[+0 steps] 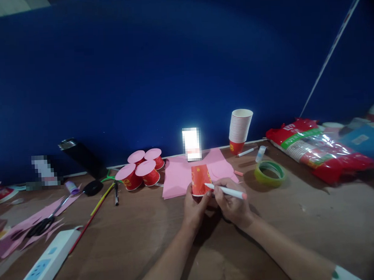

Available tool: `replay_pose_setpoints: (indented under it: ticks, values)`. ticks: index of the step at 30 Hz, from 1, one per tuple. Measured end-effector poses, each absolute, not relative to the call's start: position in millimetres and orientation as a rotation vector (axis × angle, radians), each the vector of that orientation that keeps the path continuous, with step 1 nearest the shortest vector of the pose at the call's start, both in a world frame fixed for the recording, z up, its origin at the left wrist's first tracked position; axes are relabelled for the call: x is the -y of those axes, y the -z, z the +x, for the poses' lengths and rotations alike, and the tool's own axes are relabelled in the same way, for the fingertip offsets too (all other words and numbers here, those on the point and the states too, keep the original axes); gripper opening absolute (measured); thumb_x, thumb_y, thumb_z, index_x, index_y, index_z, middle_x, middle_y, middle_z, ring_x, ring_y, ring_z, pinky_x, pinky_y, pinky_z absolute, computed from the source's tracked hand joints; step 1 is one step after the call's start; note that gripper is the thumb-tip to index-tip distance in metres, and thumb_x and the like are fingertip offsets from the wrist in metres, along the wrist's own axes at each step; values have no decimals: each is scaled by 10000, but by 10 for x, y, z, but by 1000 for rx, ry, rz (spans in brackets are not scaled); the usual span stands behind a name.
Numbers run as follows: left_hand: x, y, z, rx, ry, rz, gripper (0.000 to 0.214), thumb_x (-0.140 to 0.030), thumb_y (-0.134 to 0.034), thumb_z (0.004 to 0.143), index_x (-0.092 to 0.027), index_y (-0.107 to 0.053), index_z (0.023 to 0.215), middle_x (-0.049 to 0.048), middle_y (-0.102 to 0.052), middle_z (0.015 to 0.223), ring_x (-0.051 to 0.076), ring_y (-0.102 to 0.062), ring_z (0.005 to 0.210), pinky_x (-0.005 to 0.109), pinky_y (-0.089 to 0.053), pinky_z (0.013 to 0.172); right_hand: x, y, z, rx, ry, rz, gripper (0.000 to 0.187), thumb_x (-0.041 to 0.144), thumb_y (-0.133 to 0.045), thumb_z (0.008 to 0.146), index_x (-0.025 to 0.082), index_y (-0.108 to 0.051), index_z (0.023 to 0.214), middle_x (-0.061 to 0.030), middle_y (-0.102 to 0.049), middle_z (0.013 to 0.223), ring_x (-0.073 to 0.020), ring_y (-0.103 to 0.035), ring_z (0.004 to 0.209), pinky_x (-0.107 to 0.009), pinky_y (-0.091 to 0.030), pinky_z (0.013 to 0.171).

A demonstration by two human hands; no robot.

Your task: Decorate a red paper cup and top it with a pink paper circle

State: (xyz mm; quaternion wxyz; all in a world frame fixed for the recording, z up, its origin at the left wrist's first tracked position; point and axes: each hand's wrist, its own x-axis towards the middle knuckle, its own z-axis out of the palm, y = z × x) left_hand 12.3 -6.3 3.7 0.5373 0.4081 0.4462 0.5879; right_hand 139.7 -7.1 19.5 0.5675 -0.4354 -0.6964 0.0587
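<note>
My left hand (194, 207) is closed around a red paper cup (200, 179) that stands upside down on a pink paper sheet (179, 175). My right hand (231, 204) grips a white pen (226, 190) whose tip touches the cup's lower right edge. A cut pink paper circle (222, 169) lies on the sheet just right of the cup.
Several red cups capped with pink circles (140, 169) stand at the left, a stack of cups (240, 129) and green tape roll (269, 171) at the right. Scissors (43, 222), pink scraps, pencils, a power strip (45, 264) and a red cup package (317, 148) lie around.
</note>
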Motion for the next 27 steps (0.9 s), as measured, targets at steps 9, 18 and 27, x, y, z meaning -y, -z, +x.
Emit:
replay_pose_setpoints:
  ticks: [9, 18, 27]
  values:
    - [60, -22, 121, -1056, -1404, 998, 584, -405, -799, 657, -146, -552, 1118, 122, -698, 1068, 227, -672, 946, 333, -508, 853, 57, -191, 1400, 1643, -136, -1021, 117, 207, -500, 884, 192, -591, 813, -34, -663, 715, -172, -648, 673, -279, -510, 604]
    - [59, -17, 115, -1057, -1413, 971, 569, -403, -806, 645, -156, -573, 1102, 115, -699, 1064, 231, -666, 967, 333, -502, 858, 46, -207, 1408, 1639, -131, -1007, 124, 204, -493, 889, 197, -585, 805, -30, -657, 700, -167, -643, 655, -289, -516, 616]
    - [52, 17, 99, -1084, -1398, 1025, 580, -418, -781, 677, -156, -549, 1140, 112, -699, 1073, 249, -662, 997, 341, -510, 859, 52, -254, 1403, 1493, -252, -1011, 109, 209, -485, 897, 193, -568, 829, -8, -624, 656, -140, -614, 549, -248, -502, 509]
